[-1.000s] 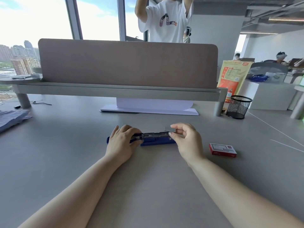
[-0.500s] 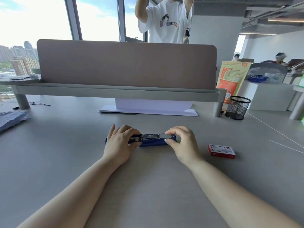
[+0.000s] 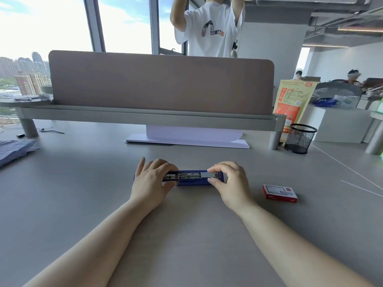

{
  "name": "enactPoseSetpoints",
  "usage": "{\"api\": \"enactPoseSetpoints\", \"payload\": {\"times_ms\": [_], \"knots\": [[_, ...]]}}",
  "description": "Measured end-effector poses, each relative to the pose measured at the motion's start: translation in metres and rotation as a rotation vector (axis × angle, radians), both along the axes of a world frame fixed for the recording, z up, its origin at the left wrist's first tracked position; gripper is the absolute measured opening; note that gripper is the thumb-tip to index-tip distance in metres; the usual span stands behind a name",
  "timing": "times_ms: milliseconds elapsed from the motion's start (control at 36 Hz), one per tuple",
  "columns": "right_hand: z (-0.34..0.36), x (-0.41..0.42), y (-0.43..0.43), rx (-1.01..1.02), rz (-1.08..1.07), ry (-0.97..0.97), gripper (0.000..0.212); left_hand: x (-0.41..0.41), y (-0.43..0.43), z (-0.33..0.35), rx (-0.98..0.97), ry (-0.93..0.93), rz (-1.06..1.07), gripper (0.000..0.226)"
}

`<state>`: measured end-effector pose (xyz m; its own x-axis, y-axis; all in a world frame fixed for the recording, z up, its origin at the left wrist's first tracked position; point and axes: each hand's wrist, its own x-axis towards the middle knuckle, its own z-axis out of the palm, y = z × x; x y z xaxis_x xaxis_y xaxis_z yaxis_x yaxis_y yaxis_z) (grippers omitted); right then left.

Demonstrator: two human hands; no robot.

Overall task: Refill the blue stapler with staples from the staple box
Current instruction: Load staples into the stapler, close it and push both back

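The wide grey desk (image 3: 62, 204) carries everything, and the long blue stapler (image 3: 192, 181) lying sideways at its middle serves as the landmark. Behind the stapler stands a tall mauve fabric divider panel (image 3: 161, 83) on a grey raised shelf. Far to the stapler's right, at the back, sits a black wire-mesh pen cup (image 3: 300, 138). The left hand (image 3: 153, 179) curls over the stapler's left end, thumb on the near side and fingers on top, gripping it. The right hand (image 3: 232, 181) pinches the stapler's right end, thumb near and forefinger far, at a silver strip of staples (image 3: 209, 175) lying in the open metal channel. Well to the right of the stapler, apart from it, lies the small red staple box (image 3: 279, 193), flat on the desk.
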<state>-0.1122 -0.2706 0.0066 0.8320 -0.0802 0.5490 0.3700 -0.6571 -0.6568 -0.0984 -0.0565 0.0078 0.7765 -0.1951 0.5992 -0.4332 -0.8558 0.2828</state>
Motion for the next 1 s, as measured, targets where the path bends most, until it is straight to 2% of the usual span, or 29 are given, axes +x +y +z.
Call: {"api": "enactPoseSetpoints", "payload": {"times_ms": [1000], "knots": [[0.0031,-0.0038,-0.0027,0.098,0.041,0.092,0.022,0.0007,-0.0001,0.0005,0.026,0.048,0.006,0.025]]}}
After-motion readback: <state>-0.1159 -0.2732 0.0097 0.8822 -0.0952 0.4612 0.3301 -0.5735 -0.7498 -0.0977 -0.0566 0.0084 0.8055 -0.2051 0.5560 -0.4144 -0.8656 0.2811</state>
